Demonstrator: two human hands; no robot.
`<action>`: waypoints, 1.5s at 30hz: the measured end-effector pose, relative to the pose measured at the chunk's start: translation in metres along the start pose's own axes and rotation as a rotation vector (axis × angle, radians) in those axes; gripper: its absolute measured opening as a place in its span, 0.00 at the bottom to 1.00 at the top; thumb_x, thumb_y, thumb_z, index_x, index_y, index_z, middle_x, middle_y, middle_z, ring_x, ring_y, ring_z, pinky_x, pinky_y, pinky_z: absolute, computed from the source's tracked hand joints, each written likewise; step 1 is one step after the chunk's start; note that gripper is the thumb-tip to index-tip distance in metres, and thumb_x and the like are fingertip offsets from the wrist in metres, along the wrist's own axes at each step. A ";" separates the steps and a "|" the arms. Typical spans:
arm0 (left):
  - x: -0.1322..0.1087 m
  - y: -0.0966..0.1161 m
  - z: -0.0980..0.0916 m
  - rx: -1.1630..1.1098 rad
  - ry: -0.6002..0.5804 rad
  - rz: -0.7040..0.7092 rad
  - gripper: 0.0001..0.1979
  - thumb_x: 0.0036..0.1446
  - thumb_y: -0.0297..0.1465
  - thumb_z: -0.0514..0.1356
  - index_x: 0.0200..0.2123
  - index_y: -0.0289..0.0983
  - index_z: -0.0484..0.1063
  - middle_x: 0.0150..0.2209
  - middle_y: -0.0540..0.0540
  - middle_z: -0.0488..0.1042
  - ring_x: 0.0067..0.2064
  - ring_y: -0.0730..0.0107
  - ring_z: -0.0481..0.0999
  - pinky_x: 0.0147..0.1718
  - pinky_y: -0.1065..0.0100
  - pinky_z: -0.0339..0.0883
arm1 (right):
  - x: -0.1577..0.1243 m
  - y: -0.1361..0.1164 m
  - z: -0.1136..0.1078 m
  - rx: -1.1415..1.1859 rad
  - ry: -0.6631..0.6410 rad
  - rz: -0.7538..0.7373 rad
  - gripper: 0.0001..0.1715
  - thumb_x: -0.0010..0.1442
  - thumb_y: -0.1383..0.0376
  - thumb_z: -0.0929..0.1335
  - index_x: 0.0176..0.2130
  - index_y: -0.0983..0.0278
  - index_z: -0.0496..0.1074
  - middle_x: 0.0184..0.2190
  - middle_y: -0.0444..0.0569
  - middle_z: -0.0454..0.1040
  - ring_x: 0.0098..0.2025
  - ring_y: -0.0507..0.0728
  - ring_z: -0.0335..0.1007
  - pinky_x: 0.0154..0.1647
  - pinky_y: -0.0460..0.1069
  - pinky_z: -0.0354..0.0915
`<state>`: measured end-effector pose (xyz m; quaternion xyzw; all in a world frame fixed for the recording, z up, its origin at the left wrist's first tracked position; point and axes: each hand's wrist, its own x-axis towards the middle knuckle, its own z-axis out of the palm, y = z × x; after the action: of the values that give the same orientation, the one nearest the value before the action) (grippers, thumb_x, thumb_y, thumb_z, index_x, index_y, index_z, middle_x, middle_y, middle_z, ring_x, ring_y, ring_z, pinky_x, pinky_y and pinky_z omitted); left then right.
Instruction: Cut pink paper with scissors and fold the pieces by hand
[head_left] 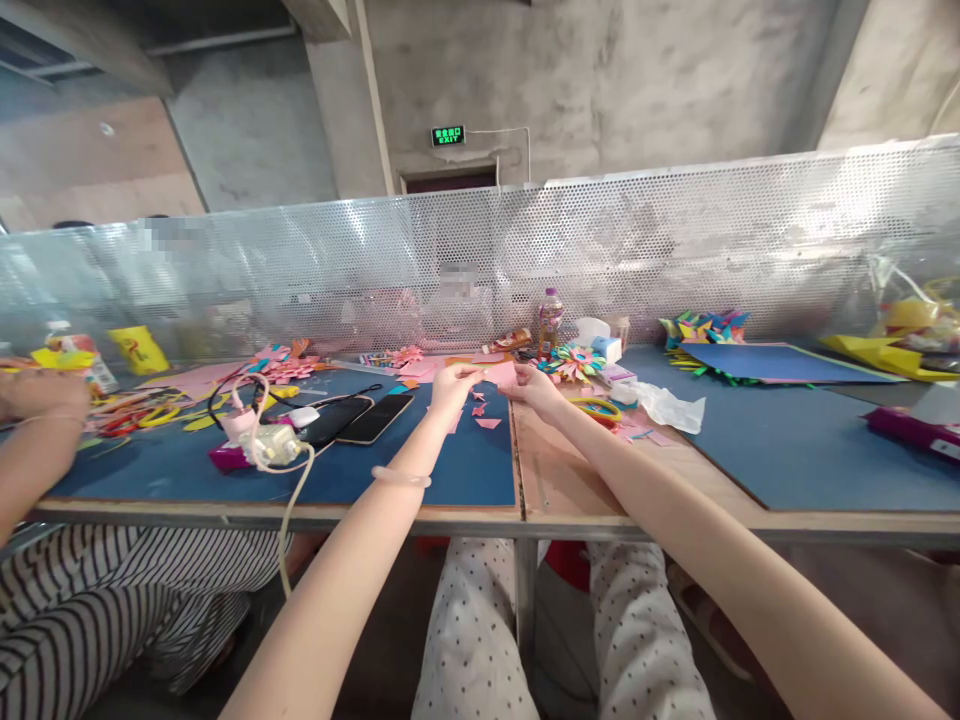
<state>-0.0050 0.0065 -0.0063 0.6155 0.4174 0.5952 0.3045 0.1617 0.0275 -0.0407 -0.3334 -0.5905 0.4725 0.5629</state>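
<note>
A small piece of pink paper [501, 374] is held up between my two hands over the table. My left hand [456, 386] pinches its left side, fingers closed. On its right side my right hand [534, 388] has its fingers closed on the same paper. Just below lie small pink scraps [488, 423] on the blue mat [472, 485]. Larger pink sheets lie behind my hands. The paper's exact shape is too small to make out.
Left of my arms are two phones [376, 418], a power adapter with cables [270, 444] and scissors. Another person's hand [45, 395] is at far left. Yellow-handled scissors [596, 409], white crumpled plastic [671, 406] and a bottle [550, 322] are to the right.
</note>
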 end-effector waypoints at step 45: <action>-0.007 0.000 0.120 -0.497 -0.008 -0.434 0.06 0.43 0.23 0.60 0.29 0.33 0.69 0.24 0.48 0.73 0.24 0.76 0.72 0.28 0.71 0.66 | -0.045 -0.030 -0.116 -1.448 -0.230 -0.087 0.15 0.51 0.58 0.67 0.21 0.66 0.71 0.20 0.50 0.70 0.21 0.51 0.58 0.24 0.46 0.50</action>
<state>0.1140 0.0154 -0.0226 0.4213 0.3799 0.5977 0.5666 0.2864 -0.0031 -0.0373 -0.5463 -0.8227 -0.0268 0.1546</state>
